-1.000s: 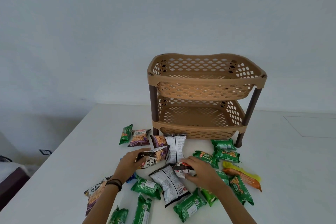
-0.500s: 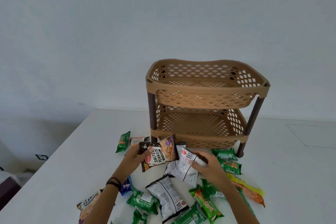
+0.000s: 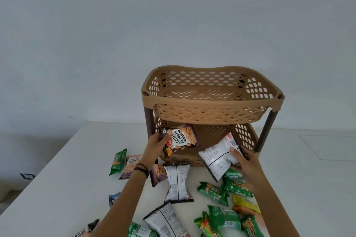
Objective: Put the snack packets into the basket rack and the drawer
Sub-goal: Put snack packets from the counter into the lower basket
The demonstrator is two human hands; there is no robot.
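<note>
A tan two-tier basket rack [image 3: 212,100] with dark brown legs stands on the white table; both tiers look empty. My left hand [image 3: 157,145] grips a dark salted-peanuts packet [image 3: 181,139] at the left of the lower tier's opening. My right hand [image 3: 243,159] holds a white packet [image 3: 217,157], printed back up, at the lower tier's front right rim. Several more packets lie on the table in front of the rack: a white one [image 3: 178,181], green ones [image 3: 213,192] and a green one far left [image 3: 117,161].
The white table [image 3: 77,179] has its left edge running diagonally, with floor beyond. A yellow-orange packet [image 3: 244,205] lies at the right among green ones. A plain wall rises behind the rack. A rectangular outline [image 3: 327,146] marks the tabletop at the far right.
Both hands lifted their packets from the table pile and carried them forward and up to the lower tier's opening. The camera tilted, so the rack looks nearer.
</note>
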